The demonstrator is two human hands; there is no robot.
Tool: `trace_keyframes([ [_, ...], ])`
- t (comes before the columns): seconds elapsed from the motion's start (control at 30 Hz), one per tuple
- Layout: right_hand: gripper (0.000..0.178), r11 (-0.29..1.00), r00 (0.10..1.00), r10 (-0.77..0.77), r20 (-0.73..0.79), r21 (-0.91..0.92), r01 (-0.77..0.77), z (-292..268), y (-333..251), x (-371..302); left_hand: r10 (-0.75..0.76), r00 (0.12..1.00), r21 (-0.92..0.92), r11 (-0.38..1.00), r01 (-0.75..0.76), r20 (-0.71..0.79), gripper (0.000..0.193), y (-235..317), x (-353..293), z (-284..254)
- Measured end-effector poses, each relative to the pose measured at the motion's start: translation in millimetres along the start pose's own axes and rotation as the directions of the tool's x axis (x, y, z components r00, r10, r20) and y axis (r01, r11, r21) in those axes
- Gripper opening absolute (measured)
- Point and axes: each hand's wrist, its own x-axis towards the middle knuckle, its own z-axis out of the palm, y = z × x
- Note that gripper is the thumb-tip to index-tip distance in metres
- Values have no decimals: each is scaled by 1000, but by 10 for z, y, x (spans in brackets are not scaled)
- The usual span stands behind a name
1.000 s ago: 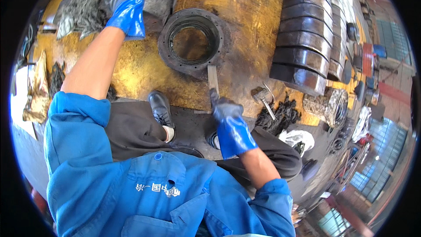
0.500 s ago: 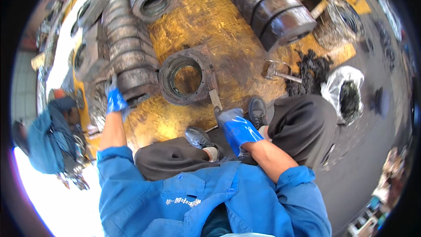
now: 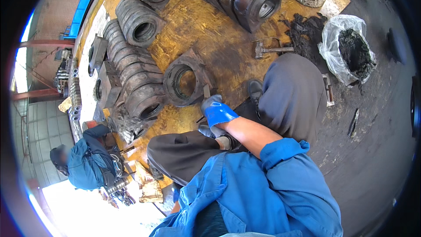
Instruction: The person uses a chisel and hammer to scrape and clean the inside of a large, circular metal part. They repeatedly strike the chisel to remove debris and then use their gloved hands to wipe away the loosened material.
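My right hand (image 3: 213,106), in a blue and grey glove, has its fingers curled closed round a flat metal strip (image 3: 206,90). My left hand is out of sight, so I cannot tell what its fingers do. The strip's far end sits at the near right edge of a dark flanged ring (image 3: 169,82) on the yellow board (image 3: 193,26). Just left lies a row of metal rings (image 3: 133,72); farther right, a hammer (image 3: 259,51) and a clear bag (image 3: 330,46).
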Motion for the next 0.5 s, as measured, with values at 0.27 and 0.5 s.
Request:
trace_keyframes([
  [0.27, 22, 990, 917, 79, -390, 137, -28, -125, 296, -540, -427, 881, -333, 816, 473, 205, 71, -1074, -1076, -354],
  [0.5, 34, 459, 912, 387, -137, 886, -61, -379, 528, -427, -186, 963, -805, 529, 267, 197, 73, -1029, -251, -1036],
])
